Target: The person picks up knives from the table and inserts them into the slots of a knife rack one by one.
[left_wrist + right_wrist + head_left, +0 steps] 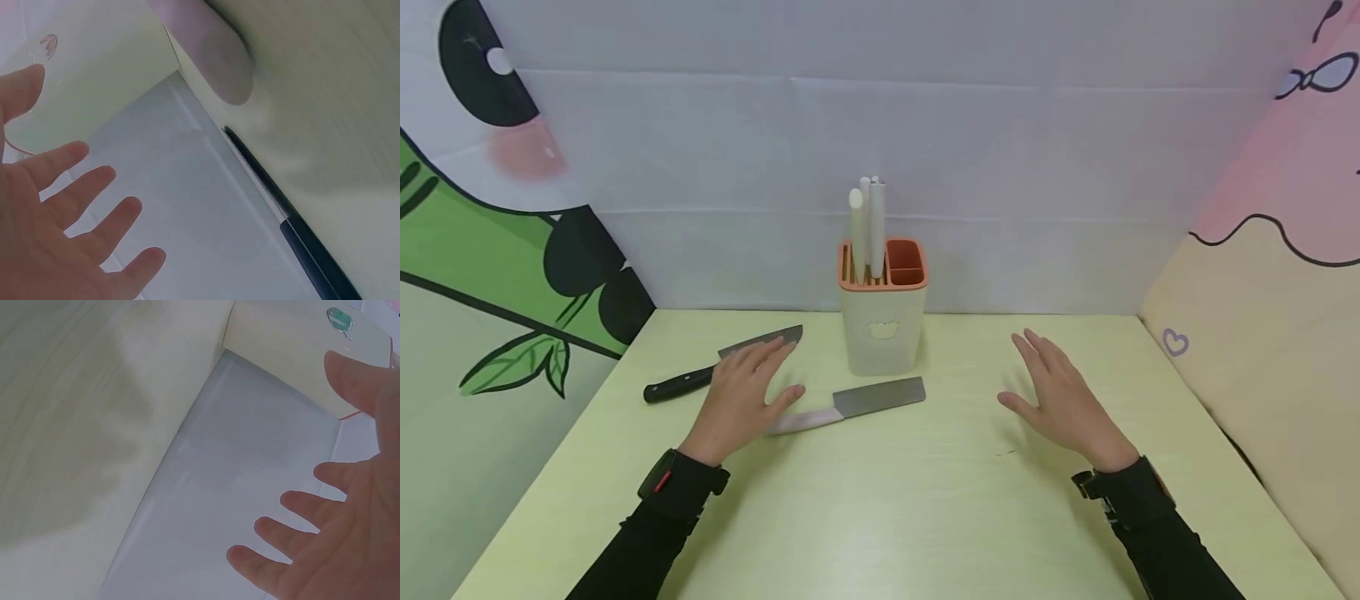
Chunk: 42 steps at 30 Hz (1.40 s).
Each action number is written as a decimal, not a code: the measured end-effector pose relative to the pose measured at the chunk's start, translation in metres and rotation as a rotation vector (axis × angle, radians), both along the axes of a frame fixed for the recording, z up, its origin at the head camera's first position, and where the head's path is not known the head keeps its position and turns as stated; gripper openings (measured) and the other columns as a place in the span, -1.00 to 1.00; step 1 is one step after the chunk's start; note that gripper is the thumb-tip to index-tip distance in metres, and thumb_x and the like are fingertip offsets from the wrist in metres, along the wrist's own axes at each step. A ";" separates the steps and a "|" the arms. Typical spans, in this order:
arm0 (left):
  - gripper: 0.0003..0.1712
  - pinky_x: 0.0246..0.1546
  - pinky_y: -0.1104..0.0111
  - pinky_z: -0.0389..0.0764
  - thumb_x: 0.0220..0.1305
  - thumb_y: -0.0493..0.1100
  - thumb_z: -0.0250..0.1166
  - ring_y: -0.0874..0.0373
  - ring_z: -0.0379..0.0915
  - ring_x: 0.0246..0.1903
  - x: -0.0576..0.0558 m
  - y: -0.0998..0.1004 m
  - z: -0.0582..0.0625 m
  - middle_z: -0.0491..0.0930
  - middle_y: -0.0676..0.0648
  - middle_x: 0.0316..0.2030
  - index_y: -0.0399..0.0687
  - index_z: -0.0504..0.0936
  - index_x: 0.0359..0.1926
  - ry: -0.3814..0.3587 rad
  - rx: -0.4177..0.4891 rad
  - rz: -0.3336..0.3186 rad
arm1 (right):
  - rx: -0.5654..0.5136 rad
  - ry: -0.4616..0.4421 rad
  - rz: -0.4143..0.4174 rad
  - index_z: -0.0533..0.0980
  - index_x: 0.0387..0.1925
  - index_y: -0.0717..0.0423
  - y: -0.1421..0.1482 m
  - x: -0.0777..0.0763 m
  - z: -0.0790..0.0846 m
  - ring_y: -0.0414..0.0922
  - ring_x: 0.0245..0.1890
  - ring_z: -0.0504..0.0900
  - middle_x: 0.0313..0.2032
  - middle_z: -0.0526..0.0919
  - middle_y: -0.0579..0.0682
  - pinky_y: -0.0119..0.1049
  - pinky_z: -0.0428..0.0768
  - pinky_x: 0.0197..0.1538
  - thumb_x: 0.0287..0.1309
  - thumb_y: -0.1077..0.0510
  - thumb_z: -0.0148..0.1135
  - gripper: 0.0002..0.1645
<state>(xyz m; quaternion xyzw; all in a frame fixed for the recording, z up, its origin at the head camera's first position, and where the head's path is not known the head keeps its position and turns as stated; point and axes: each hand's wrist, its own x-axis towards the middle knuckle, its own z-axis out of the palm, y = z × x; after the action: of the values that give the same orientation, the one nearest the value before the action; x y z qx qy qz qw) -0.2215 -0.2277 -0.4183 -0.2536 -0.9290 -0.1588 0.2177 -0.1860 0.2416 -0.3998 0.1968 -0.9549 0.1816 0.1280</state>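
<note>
Pale-handled cleaver (pixel 880 397) is lying on the surface (pixel 880 508) just in front of the knife block (pixel 883 337), black-handled knife (pixel 681 385) off to its left. Left hand (pixel 741 400) hovers near both knives, grip wide; right hand (pixel 1067 408) hangs well apart, grip wide too.
</note>
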 end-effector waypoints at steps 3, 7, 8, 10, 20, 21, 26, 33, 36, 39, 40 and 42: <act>-0.27 0.22 -0.24 0.21 0.26 0.20 0.30 -0.24 0.26 0.27 0.000 0.001 -0.002 0.39 -0.20 0.31 -0.04 0.42 0.35 -0.036 -0.016 -0.003 | 0.004 -0.017 0.001 -0.07 0.54 0.05 0.002 0.001 -0.002 0.24 0.46 -0.01 0.50 -0.01 0.19 0.25 0.10 0.38 0.22 -0.17 0.29 0.08; -0.31 0.15 -0.24 0.31 0.29 0.21 0.27 -0.23 0.29 0.24 0.002 0.001 -0.002 0.42 -0.21 0.28 -0.04 0.47 0.31 -0.098 -0.042 -0.003 | 0.003 -0.035 0.009 -0.08 0.54 0.06 0.002 0.000 -0.003 0.25 0.45 0.00 0.49 -0.01 0.21 0.27 0.12 0.37 0.24 -0.18 0.27 0.07; -0.32 0.13 -0.24 0.32 0.29 0.21 0.26 -0.22 0.30 0.23 0.002 0.001 -0.002 0.43 -0.20 0.27 -0.04 0.47 0.31 -0.111 -0.046 -0.004 | 0.002 -0.036 0.009 -0.08 0.54 0.06 0.002 0.000 -0.004 0.24 0.45 0.01 0.49 0.00 0.21 0.27 0.12 0.37 0.24 -0.18 0.27 0.07; -0.32 0.13 -0.22 0.34 0.29 0.23 0.25 -0.21 0.31 0.22 0.002 0.001 -0.003 0.44 -0.18 0.26 -0.02 0.48 0.30 -0.133 -0.055 -0.002 | 0.000 -0.036 0.010 -0.08 0.54 0.06 0.002 0.001 -0.003 0.23 0.45 0.02 0.49 0.00 0.20 0.26 0.13 0.37 0.24 -0.18 0.27 0.07; -0.34 0.31 -0.07 0.25 0.29 0.22 0.27 -0.15 0.35 0.23 0.002 0.006 -0.003 0.52 -0.13 0.18 -0.02 0.51 0.28 -0.234 -0.051 -0.053 | -0.053 -0.078 0.049 -0.08 0.55 -0.06 -0.012 0.007 0.003 0.10 0.47 0.05 0.50 0.01 0.08 0.16 0.21 0.38 0.23 -0.18 0.28 0.06; -0.34 0.30 -0.06 0.27 0.28 0.21 0.28 -0.15 0.36 0.22 0.003 0.007 -0.002 0.53 -0.13 0.17 -0.02 0.51 0.28 -0.249 -0.051 -0.056 | -0.054 -0.079 0.053 -0.07 0.55 -0.06 -0.015 0.008 0.004 0.08 0.47 0.05 0.50 0.02 0.07 0.14 0.22 0.38 0.23 -0.18 0.28 0.05; -0.37 0.16 -0.02 0.44 0.26 0.19 0.32 -0.14 0.41 0.17 0.005 0.011 0.000 0.55 -0.14 0.13 0.00 0.54 0.25 -0.301 -0.065 -0.053 | -0.045 -0.102 0.110 -0.05 0.55 -0.08 -0.031 0.008 0.004 0.06 0.46 0.09 0.49 0.05 0.05 0.11 0.26 0.37 0.25 -0.24 0.23 0.03; -0.41 0.08 0.02 0.51 0.20 0.14 0.38 -0.10 0.47 0.10 0.004 0.015 -0.005 0.59 -0.14 0.07 -0.02 0.60 0.18 -0.332 -0.072 -0.057 | -0.023 -0.108 0.169 -0.03 0.54 -0.08 -0.048 0.008 0.005 0.02 0.46 0.12 0.48 0.09 0.03 0.05 0.32 0.36 0.26 -0.25 0.22 0.00; -0.45 0.02 0.05 0.54 0.17 0.08 0.42 -0.07 0.51 0.02 0.003 0.016 -0.009 0.62 -0.14 0.00 -0.06 0.63 0.13 -0.303 -0.078 -0.092 | -0.028 -0.113 0.176 -0.01 0.54 -0.09 -0.053 0.008 0.004 0.02 0.45 0.13 0.48 0.10 0.02 0.05 0.32 0.36 0.25 -0.23 0.23 0.00; -0.48 -0.04 0.10 0.57 0.11 0.01 0.47 -0.03 0.54 -0.07 0.001 0.018 -0.012 0.65 -0.13 -0.07 -0.09 0.66 0.07 -0.282 -0.088 -0.129 | -0.032 -0.122 0.182 0.00 0.53 -0.10 -0.058 0.008 0.002 0.02 0.45 0.14 0.47 0.11 0.01 0.04 0.32 0.36 0.24 -0.23 0.25 -0.01; -0.49 -0.06 0.12 0.57 0.09 0.00 0.49 -0.02 0.55 -0.09 0.001 0.019 -0.013 0.65 -0.12 -0.09 -0.10 0.67 0.06 -0.279 -0.095 -0.137 | -0.036 -0.132 0.184 0.01 0.53 -0.11 -0.059 0.008 0.001 0.01 0.45 0.14 0.47 0.12 0.01 0.04 0.32 0.36 0.24 -0.23 0.25 -0.01; -0.50 -0.09 0.15 0.58 0.07 -0.03 0.51 0.03 0.56 -0.13 0.001 0.019 -0.015 0.66 -0.10 -0.12 -0.09 0.68 0.04 -0.279 -0.108 -0.142 | -0.037 -0.150 0.189 0.01 0.53 -0.13 -0.063 0.009 0.000 0.01 0.45 0.14 0.47 0.12 0.00 0.03 0.33 0.36 0.24 -0.23 0.25 -0.02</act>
<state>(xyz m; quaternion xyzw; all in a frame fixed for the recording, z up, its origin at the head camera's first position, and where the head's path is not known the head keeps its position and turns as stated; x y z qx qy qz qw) -0.2206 -0.2083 -0.4335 -0.3054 -0.9372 -0.1572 0.0607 -0.1775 0.1791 -0.4002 0.2692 -0.9356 0.2245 0.0421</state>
